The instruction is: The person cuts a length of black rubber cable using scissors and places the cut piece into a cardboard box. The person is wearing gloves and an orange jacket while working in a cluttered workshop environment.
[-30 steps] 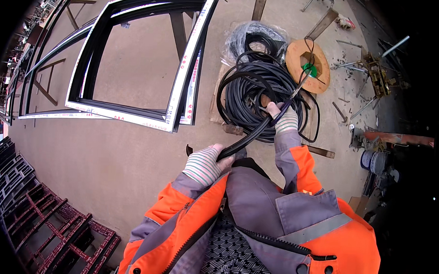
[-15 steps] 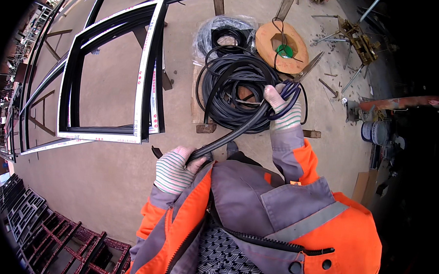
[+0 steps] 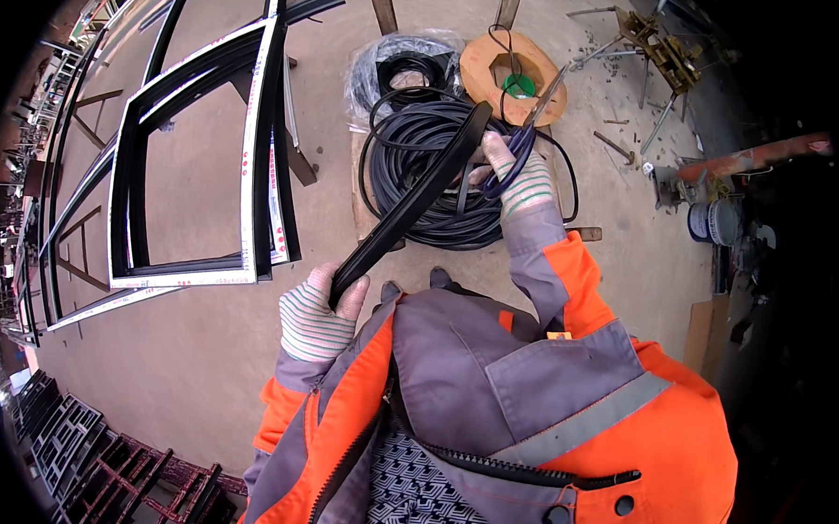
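Observation:
A thick, dark rubber sealing strip point(image 3: 413, 198) runs diagonally up and right from my left hand point(image 3: 317, 316), which wears a striped knit glove and is closed round its near end. My right hand point(image 3: 528, 186), gloved the same way, grips scissors with purple handles point(image 3: 512, 161); their blades point up and away to the right. The strip's far end rises beside my right thumb; whether those fingers touch it I cannot tell. Behind it lies a large coil of black rubber strip point(image 3: 401, 158).
Beyond the coil are a plastic-wrapped coil point(image 3: 362, 77) and an orange-brown reel point(image 3: 484, 66) with a green centre. White-and-black window frames point(image 3: 253, 152) stand at left. Farther right are a metal stand point(image 3: 658, 43) and a bucket point(image 3: 711, 221). Dark red frames point(image 3: 138, 484) lie at lower left.
The strip has swung from a low curve to a straighter, steeper slant, its far end now raised above the coil. My left hand has shifted slightly left; the scissors remain in my right hand.

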`<state>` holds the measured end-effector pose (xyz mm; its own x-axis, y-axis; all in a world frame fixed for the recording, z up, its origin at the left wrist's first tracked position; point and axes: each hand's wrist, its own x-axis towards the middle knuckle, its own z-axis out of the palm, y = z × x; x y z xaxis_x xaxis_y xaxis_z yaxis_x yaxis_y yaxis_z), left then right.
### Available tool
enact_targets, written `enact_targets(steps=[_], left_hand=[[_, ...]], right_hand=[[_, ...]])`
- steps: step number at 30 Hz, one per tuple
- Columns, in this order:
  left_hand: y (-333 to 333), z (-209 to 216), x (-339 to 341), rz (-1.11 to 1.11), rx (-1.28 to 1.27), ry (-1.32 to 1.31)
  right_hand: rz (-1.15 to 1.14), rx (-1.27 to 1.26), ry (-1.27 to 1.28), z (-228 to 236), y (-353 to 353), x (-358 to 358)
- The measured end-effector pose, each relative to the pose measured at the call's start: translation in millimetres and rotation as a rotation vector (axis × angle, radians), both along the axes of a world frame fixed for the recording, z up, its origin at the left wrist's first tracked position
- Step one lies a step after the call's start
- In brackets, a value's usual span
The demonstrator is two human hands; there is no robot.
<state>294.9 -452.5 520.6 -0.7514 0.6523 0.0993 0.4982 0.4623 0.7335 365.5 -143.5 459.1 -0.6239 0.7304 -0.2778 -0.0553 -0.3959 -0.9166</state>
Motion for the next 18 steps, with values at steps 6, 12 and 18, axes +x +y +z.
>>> enact_targets(steps=[6, 12, 18], left_hand=[[-20, -10, -2, 0.168, -0.054, -0.109], [-22, -20, -5, 0.159, -0.061, -0.111], [-18, -30, -7, 0.145, -0.046, -0.145]], right_hand=[[0.175, 0.036, -0.158, -45, -37, 27], [0.120, 0.108, -0.301, -62, -58, 59], [0.167, 0.357, -0.532, -137, -45, 104]])
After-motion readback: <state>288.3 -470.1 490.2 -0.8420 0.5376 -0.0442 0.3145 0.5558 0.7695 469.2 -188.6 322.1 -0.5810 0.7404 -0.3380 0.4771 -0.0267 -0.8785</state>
